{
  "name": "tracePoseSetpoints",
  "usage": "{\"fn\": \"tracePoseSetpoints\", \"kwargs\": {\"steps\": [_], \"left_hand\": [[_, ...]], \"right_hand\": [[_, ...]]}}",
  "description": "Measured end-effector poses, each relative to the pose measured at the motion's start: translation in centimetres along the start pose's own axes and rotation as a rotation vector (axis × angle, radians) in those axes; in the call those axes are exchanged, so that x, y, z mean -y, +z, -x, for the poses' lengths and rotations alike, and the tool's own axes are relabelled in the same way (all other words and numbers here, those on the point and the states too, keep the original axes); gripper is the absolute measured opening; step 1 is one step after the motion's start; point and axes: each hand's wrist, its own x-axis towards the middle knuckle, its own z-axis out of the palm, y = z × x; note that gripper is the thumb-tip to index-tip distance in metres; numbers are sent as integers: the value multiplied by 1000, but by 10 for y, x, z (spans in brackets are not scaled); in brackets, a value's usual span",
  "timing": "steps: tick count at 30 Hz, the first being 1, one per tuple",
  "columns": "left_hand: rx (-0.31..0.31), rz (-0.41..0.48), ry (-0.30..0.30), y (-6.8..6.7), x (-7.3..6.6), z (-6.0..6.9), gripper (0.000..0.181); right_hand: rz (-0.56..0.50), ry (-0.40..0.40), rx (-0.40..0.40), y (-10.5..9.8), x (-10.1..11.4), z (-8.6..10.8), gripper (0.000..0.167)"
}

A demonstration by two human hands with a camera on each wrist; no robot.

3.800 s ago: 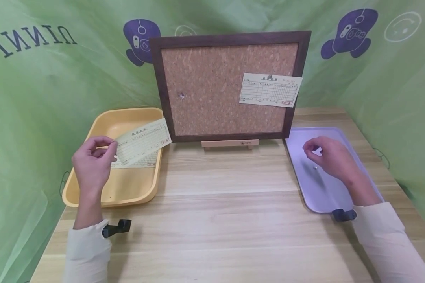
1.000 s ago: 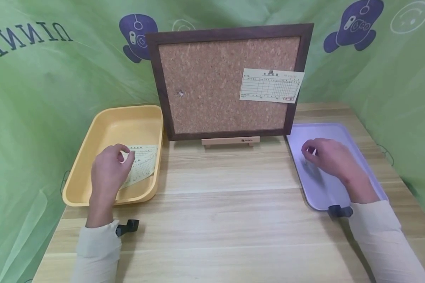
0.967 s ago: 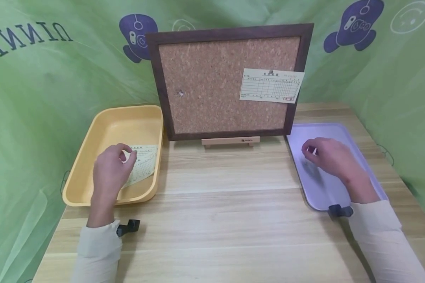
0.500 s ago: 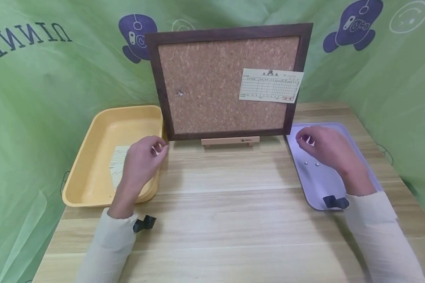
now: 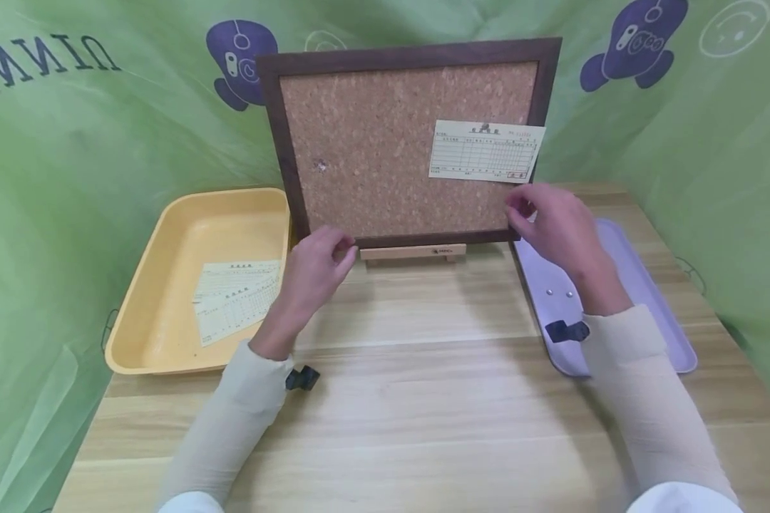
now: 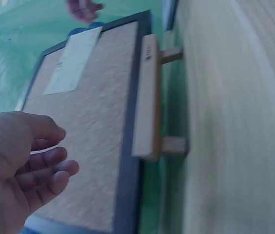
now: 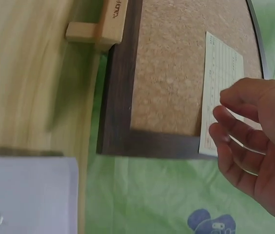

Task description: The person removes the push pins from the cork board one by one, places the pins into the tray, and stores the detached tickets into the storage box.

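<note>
The corkboard (image 5: 385,157) has a dark frame (image 5: 411,55) and leans on a small wooden stand (image 5: 413,252). A printed slip (image 5: 486,151) hangs at its upper right under a pin (image 5: 485,127); a shiny spot (image 5: 321,165) shows at the left. My left hand (image 5: 317,274) is in front of the lower left of the frame, and in the left wrist view its fingers (image 6: 45,170) curl loosely with nothing between them. Near the lower right corner, just below the slip, is my right hand (image 5: 561,231). The right wrist view shows its fingers (image 7: 235,136) loosely bent, holding nothing visible.
On the left, a yellow tray (image 5: 150,285) holds two overlapping printed slips (image 5: 231,306). A purple tray (image 5: 654,299) with two small shiny pins (image 5: 560,293) stands at the right. Green cloth (image 5: 135,128) hangs behind the wooden table (image 5: 411,406).
The slip once pinched in my left hand now lies in the yellow tray. From there that hand has moved right to the board. My right hand has moved up and left, away from the purple tray.
</note>
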Motion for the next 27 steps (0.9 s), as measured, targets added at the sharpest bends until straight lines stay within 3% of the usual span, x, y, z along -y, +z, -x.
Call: {"fn": "tracePoseSetpoints", "kwargs": {"steps": [5, 12, 17, 24, 27], "left_hand": [[-8, 20, 10, 24, -5, -13, 8], [-106, 67, 115, 47, -20, -38, 9], [-117, 45, 145, 58, -33, -58, 12], [-131, -98, 212, 68, -40, -78, 11], [-131, -84, 199, 69, -42, -86, 11]], "right_hand": [[-6, 33, -72, 3, 6, -20, 16], [-50, 84, -167, 6, 14, -43, 21], [-46, 85, -242, 8, 13, -59, 21], [-9, 59, -256, 9, 10, -77, 23], [-2, 47, -257, 9, 9, -82, 23]]}}
